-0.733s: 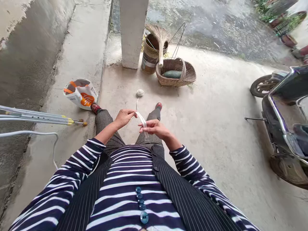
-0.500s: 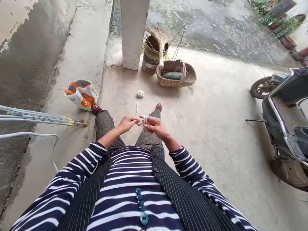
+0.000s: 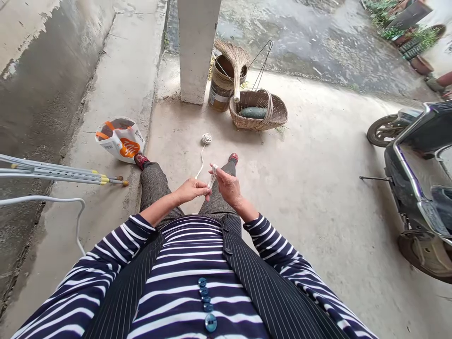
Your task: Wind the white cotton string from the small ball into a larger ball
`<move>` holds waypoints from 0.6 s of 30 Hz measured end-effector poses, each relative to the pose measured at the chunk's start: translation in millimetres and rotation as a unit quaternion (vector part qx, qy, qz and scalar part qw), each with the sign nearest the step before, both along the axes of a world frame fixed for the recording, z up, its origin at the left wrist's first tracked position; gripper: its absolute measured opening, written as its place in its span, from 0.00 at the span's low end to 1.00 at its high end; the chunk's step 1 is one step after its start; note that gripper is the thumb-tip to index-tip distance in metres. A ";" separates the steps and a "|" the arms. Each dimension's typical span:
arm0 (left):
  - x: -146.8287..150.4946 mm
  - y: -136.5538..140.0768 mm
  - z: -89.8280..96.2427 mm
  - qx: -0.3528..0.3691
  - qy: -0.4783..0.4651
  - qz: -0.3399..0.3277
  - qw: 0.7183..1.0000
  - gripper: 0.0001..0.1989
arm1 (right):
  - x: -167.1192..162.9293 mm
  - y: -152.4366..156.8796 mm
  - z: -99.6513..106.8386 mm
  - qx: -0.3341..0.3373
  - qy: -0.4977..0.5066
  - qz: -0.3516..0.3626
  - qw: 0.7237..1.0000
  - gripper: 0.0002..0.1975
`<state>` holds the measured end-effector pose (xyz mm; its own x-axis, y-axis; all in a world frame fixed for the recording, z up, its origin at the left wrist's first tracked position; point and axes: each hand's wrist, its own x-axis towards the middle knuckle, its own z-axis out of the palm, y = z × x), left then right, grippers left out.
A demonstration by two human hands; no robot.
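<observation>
White yarn runs between my hands over my lap. My left hand is closed, pinching the yarn between thumb and fingers. Several turns of it circle a raised finger of my right hand, whose other fingers are curled; a taut length slants down from there to my left fingertips. Beyond my knees a small ball of white yarn rests on the concrete floor. From the ball, a loose strand trails back to my left hand.
Ahead stand a pillar, a bucket with a straw broom, and a wicker basket holding a green gourd-like vegetable. Leftward are a white-and-orange bag and crutches. A scooter is parked at right.
My hands have moved slightly apart. The left has dropped toward me, and the right has tilted its wrapped finger upward, stretching yarn between them. The strand from the ball now bends more.
</observation>
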<state>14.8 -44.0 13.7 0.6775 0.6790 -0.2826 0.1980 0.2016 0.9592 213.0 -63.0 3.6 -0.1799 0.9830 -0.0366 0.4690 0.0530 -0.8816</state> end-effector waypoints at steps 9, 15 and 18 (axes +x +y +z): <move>-17.2 33.4 33.2 -0.058 -0.065 0.054 0.995 0.20 | 3.5 -13.9 1.6 0.098 -0.214 0.124 0.964 0.21; -20.7 59.6 20.0 -0.015 0.016 0.082 0.996 0.20 | -1.8 -22.2 17.9 0.049 -0.086 0.150 0.984 0.14; -17.2 62.0 7.5 0.006 0.064 0.074 0.995 0.20 | -7.6 -23.5 9.8 -0.026 0.015 0.115 0.993 0.15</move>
<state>-2.4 17.9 21.1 0.5283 0.7727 -0.3519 0.2885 0.2264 0.9303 205.5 -86.4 13.4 -0.4018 0.9124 -0.0778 0.4235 0.1098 -0.8992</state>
